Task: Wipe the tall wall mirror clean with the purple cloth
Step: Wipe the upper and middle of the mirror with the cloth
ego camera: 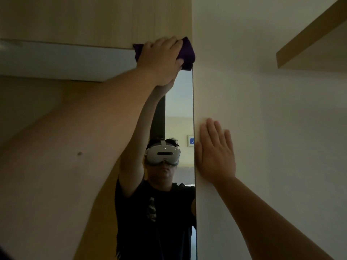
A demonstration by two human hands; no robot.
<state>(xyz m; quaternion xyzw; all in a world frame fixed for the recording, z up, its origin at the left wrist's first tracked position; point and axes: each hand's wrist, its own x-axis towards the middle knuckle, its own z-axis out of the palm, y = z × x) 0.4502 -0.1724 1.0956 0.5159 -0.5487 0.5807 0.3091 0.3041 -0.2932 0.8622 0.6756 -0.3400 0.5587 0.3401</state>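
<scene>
Nearest, the right hand (pixel 216 152) lies flat and open on the plain white wall panel (pixel 262 109), just right of the tall frameless wall mirror (pixel 180 117), holding nothing. Farther up, the left hand (pixel 159 59) presses the bunched purple cloth (pixel 186 53) against the mirror's top right corner, fingers spread over it. Judged soft and light, the cloth suits a palm-over grip on its bulk. The glass is likely rigid, smooth and fragile; apply moderate pressure.

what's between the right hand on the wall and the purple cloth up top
In the head view, only bare white wall and the mirror edge lie between the right hand and the purple cloth.
</scene>
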